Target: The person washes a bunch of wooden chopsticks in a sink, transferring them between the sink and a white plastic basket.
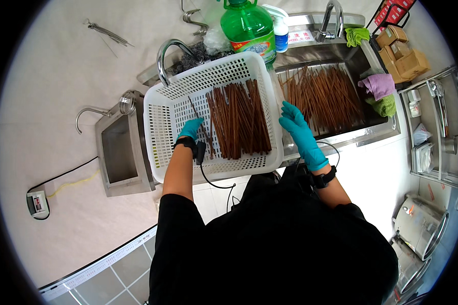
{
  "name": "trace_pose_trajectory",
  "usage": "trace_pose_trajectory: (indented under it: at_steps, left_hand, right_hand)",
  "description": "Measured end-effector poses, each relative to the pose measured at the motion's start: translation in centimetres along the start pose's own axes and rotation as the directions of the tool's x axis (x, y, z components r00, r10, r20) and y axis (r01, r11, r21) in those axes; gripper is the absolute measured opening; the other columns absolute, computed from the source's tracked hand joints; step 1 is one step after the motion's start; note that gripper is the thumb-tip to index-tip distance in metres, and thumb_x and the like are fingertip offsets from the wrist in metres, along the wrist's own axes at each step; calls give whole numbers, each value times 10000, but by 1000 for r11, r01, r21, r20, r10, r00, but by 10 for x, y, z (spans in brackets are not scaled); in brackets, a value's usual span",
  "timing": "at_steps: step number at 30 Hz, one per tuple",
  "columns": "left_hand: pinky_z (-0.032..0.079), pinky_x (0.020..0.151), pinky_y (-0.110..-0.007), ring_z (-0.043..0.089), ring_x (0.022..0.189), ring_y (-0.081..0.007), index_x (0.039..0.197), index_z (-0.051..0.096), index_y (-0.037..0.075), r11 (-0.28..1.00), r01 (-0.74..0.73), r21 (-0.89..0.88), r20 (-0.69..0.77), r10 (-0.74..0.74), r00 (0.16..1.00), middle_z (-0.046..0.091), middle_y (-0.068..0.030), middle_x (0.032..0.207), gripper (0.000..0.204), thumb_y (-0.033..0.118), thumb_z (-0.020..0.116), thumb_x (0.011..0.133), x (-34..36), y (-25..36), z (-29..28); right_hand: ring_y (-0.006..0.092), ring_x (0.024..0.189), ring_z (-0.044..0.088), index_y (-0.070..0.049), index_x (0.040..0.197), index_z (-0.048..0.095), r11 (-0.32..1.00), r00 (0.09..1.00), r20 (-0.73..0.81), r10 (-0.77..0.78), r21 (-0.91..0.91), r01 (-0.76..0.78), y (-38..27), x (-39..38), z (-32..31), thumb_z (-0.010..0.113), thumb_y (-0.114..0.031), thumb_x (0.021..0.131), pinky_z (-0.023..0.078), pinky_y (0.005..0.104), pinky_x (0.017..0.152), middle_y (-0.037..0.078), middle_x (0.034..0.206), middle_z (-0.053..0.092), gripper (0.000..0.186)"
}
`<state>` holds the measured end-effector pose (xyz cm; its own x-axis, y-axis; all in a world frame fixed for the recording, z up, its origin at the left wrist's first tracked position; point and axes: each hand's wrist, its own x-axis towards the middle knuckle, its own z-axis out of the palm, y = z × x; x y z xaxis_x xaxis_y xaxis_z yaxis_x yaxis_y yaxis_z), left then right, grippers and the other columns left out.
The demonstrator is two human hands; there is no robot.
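A white perforated plastic basket (pixel 163 163) rests over the left sink. In its right half lies a thick layer of long brown chopsticks (pixel 239 119), mostly lined up near to far. My left hand (pixel 191 128), in a teal glove, is inside the basket's left part, its fingers closed on a single chopstick (pixel 194 108) that lies slantwise apart from the layer. My right hand (pixel 297 127), also gloved in teal, hovers by the gap between basket and right sink, fingers stretched out and holding nothing. More chopsticks (pixel 323 96) fill the right steel sink (pixel 361 61) in a looser pile.
Behind the basket stand a large green jug (pixel 247 30) and a white spray bottle (pixel 281 33). Faucets (pixel 160 63) rise behind both sinks. Purple and green cloths (pixel 379 86) hang over the right rim. A small basin (pixel 119 147) is at left, a metal rack (pixel 432 127) at right.
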<state>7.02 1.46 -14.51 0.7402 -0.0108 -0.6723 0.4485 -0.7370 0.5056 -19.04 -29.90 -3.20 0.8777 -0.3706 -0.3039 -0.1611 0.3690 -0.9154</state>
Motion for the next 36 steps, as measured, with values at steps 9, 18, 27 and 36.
trace_pose_trajectory:
  at_steps: [9, 18, 27, 36]
  left_hand:
    - [496, 637, -324, 587, 729, -190, 1076, 505, -26, 939, -245, 240, 116, 223, 968, 605, -110, 889, 417, 237, 647, 785, -16, 23, 52]
    - [517, 643, -306, 567, 681, -182, 1040, 525, 21, 999, 21, -37, 358, -6, 934, 560, -70, 820, 322, 273, 581, 846, -58, 50, 50]
    - [494, 844, -395, 583, 949, -289, 1243, 416, -23, 932, -273, 239, 325, 188, 927, 545, -175, 1071, 603, 359, 610, 818, -98, 96, 99]
    - [91, 1110, -434, 82, 1372, -314, 1440, 110, 121, 91, -720, 688, 569, 548, 614, 76, -123, 1495, 824, 582, 424, 834, -106, 89, 120]
  right_hand:
    - [204, 1196, 427, -85, 1348, 365, 999, 995, 88, 36, -12, -35, 1, -4, 10, 562, -153, 865, 339, 311, 1008, 107, 1316, 434, 526]
    - [189, 1173, 442, -64, 1380, 305, 999, 993, 105, 45, 13, -46, 11, 4, 10, 579, -205, 864, 349, 303, 994, 100, 1318, 432, 601]
    - [159, 1097, 471, -97, 1428, 190, 991, 994, 109, 1, -132, 13, 19, 13, 17, 588, -172, 857, 422, 286, 897, 110, 1328, 415, 700]
    - [167, 1113, 469, -133, 1425, 220, 978, 989, 106, -105, -171, 123, 42, 15, 9, 537, -41, 852, 413, 288, 916, 109, 1351, 393, 661]
